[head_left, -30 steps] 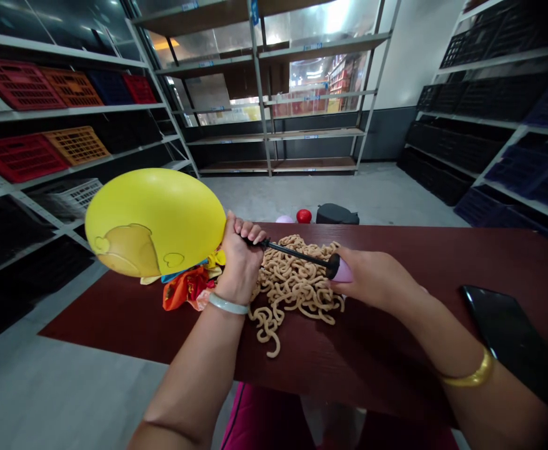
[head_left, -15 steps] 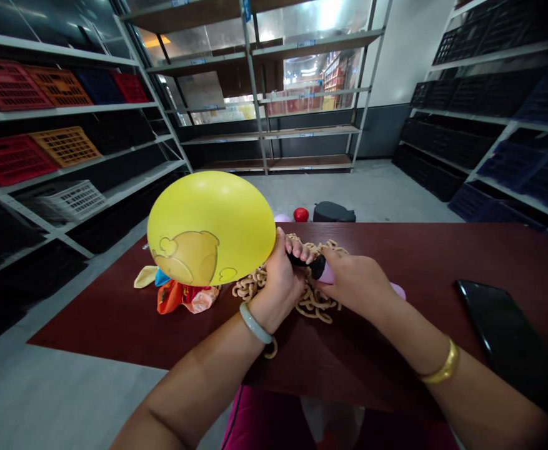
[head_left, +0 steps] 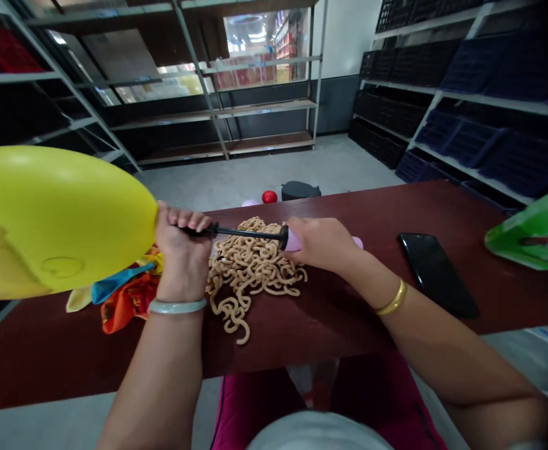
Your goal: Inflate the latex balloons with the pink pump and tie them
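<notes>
A hand balloon pump (head_left: pixel 250 234) stretches between my hands, its black rod drawn out of the lilac barrel. My left hand (head_left: pixel 182 250) is closed around the pump's black end and the neck of an inflated yellow balloon (head_left: pixel 81 212), which bulges out to the left. The neck itself is hidden in my fingers. My right hand (head_left: pixel 323 244) wraps the lilac barrel. Below the rod lies a heap of beige curly pieces (head_left: pixel 259 269) on the dark red table (head_left: pixel 348 312). Limp balloons, orange (head_left: pixel 124 306) and blue (head_left: pixel 119 282) among them, lie beneath the yellow one.
A black phone (head_left: pixel 435 272) lies right of my right arm, with a green plastic package (head_left: pixel 536 231) beyond it. Past the table's far edge, a red ball-like thing (head_left: pixel 269 197) and a dark grey object (head_left: pixel 300 190) show. Shelves (head_left: pixel 264 107) with crates surround the room.
My hands have moved apart, drawing the pump's black rod out into view. The view has turned right, the yellow balloon now sits farther left and looks larger, and the green package has appeared.
</notes>
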Tool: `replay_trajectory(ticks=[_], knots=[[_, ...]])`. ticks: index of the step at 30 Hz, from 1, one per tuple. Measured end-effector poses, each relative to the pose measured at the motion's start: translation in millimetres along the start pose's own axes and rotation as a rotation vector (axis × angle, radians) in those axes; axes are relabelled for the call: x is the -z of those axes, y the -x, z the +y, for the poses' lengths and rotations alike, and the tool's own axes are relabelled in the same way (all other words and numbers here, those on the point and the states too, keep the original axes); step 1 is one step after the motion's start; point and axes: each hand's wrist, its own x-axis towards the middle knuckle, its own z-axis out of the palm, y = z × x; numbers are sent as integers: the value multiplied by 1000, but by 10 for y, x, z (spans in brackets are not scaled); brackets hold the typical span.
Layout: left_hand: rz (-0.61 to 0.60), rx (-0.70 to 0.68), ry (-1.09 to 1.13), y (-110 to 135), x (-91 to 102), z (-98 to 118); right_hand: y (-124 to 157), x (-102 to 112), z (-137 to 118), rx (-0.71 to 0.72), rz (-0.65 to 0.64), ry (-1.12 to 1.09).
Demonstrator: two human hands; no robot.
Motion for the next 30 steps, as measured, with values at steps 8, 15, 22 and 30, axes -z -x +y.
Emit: replay_trajectory(ticks=[8,15,22,30], knots=[[-13,1,67,166,-89,-212,23,47,-47,-12,35,115],[8,170,-45,455,-182,-761,65,-35,-182,18,36,68],[9,242,-12,568,-186,-916,43,-95,-212,3,-37,29],[62,163,-6,144,-63,-416,-4,-118,-55,0,-63,-21]])
